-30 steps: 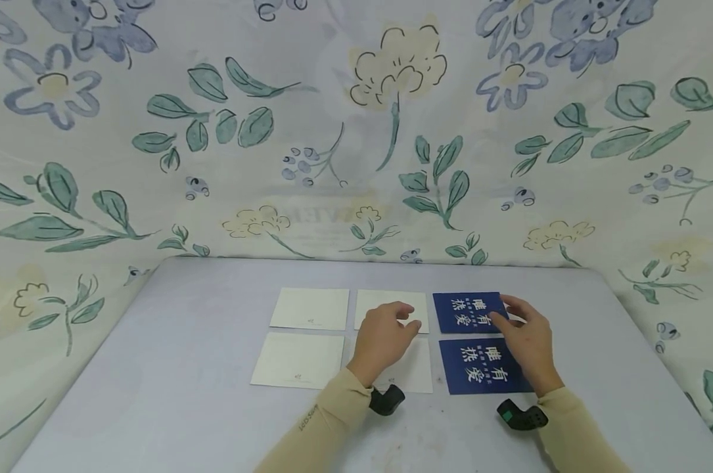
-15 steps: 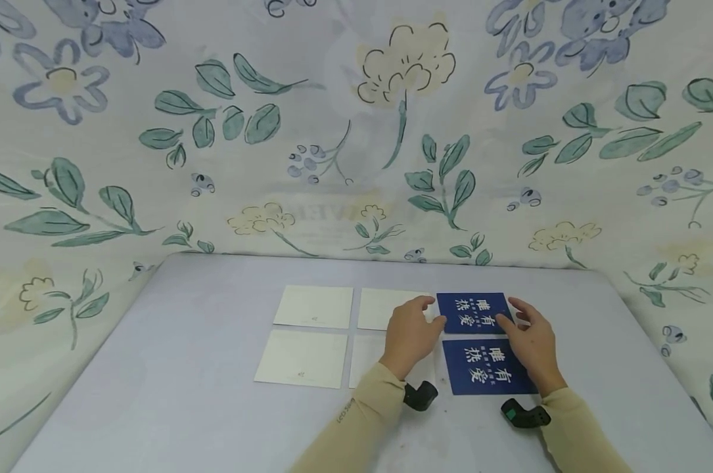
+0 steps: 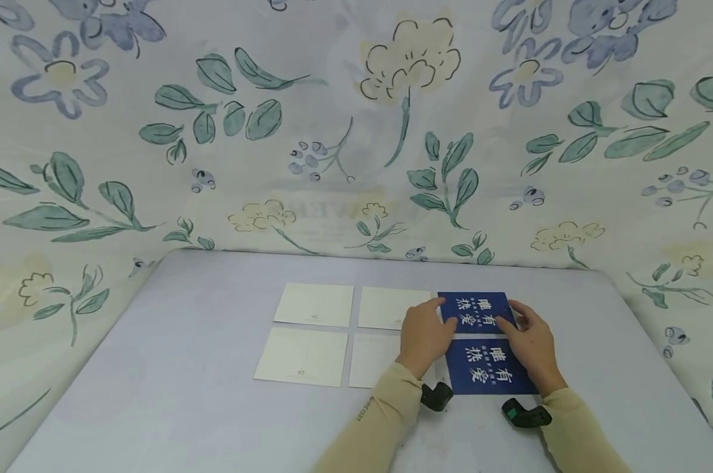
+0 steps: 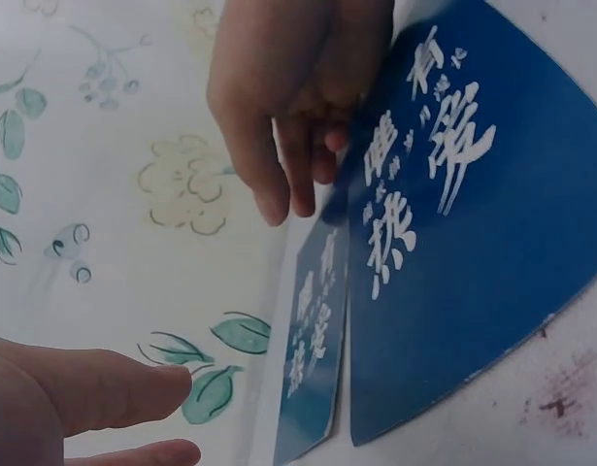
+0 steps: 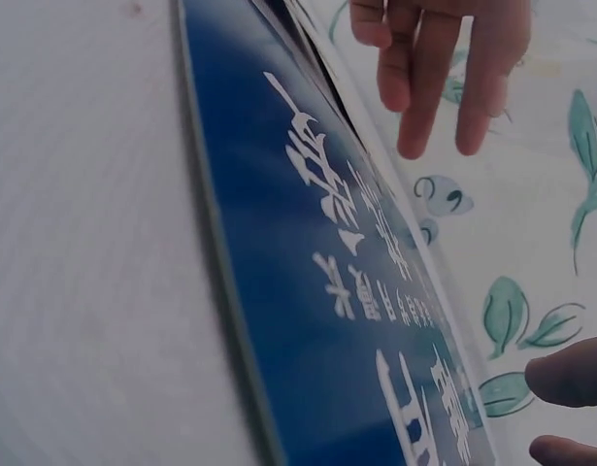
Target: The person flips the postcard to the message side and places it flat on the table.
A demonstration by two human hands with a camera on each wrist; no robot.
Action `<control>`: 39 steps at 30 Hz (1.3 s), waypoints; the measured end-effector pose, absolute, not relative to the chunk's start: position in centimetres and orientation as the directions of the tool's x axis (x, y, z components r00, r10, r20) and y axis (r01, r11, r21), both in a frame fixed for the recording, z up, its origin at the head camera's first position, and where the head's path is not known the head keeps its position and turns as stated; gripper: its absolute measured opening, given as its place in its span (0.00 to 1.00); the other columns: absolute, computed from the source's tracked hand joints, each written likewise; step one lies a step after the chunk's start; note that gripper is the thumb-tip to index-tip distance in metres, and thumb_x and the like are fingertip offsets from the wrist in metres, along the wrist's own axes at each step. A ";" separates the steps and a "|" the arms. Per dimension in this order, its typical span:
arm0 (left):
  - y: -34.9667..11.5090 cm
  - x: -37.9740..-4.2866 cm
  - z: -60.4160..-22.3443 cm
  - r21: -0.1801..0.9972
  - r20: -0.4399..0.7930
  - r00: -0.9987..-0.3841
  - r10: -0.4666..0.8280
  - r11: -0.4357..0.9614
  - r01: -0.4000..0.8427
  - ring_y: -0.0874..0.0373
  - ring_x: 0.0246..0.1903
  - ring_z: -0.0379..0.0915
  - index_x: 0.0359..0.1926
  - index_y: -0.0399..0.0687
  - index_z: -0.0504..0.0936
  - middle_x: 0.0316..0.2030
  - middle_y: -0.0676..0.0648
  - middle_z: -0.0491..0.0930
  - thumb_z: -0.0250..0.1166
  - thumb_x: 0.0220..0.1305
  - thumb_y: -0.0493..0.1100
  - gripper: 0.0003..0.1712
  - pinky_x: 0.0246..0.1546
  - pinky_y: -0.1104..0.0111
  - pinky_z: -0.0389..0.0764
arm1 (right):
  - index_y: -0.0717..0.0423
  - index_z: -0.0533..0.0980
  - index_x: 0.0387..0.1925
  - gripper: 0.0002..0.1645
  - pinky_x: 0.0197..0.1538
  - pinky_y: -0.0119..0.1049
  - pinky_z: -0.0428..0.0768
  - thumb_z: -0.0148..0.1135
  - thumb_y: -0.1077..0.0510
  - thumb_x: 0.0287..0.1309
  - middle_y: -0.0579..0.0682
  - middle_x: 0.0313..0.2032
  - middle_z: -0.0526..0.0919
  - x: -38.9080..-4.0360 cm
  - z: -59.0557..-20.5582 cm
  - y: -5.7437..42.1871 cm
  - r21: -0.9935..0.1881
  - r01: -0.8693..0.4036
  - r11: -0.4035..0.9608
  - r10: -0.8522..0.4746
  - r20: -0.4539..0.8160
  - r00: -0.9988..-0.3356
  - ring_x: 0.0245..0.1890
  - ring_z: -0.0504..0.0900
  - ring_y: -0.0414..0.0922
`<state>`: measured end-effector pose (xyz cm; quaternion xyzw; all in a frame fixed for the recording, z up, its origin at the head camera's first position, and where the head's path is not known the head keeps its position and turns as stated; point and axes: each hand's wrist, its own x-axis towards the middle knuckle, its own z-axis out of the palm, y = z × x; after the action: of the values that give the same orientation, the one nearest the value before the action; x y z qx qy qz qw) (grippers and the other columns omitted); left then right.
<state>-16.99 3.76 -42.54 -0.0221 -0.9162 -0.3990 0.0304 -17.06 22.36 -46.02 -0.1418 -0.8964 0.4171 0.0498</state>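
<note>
Two dark blue cards with white characters lie one behind the other at the right: a back card and a front card. My left hand is at the back card's left edge, thumb and index finger apart. Across from it, my right hand is at the card's right edge, its thumb overlapping the card in the head view. In the left wrist view, my left thumb shows at the lower left, apart from the cards. My right thumb likewise stands apart from the card surface in the right wrist view.
Several cream cards lie left of the blue ones, among them a back-left card and a front-left card. My left forearm covers part of another cream card. A floral cloth hangs behind the white table.
My left hand has moved right, from over the middle cream cards to the left edge of the back blue card. My right hand has stayed at its right edge.
</note>
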 end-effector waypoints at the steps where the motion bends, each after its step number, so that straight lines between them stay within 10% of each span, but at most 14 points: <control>1: 3.8 -17.0 -42.6 0.727 0.070 -0.997 0.019 0.684 0.064 0.48 0.52 0.73 0.55 0.46 0.77 0.51 0.45 0.79 0.62 0.59 0.47 0.23 0.50 0.57 0.73 | 0.57 0.61 0.66 0.34 0.59 0.58 0.62 0.55 0.49 0.61 0.66 0.60 0.66 -17.1 -46.1 22.4 -0.758 0.212 0.617 0.293 -0.028 -0.956 0.59 0.64 0.61; 39: 3.9 -17.1 -43.9 0.777 0.037 -0.996 0.081 0.624 0.079 0.52 0.54 0.72 0.52 0.47 0.79 0.50 0.47 0.79 0.62 0.58 0.46 0.21 0.52 0.62 0.73 | 0.59 0.68 0.60 0.27 0.54 0.55 0.67 0.55 0.53 0.62 0.65 0.54 0.72 -17.1 -46.9 22.2 -0.755 0.172 0.632 0.336 0.067 -0.940 0.52 0.70 0.59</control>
<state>-17.07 3.91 -43.93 -0.0443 -0.9011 -0.4313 -0.0008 -17.13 22.17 -46.92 -0.1414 -0.8977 0.4048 0.1012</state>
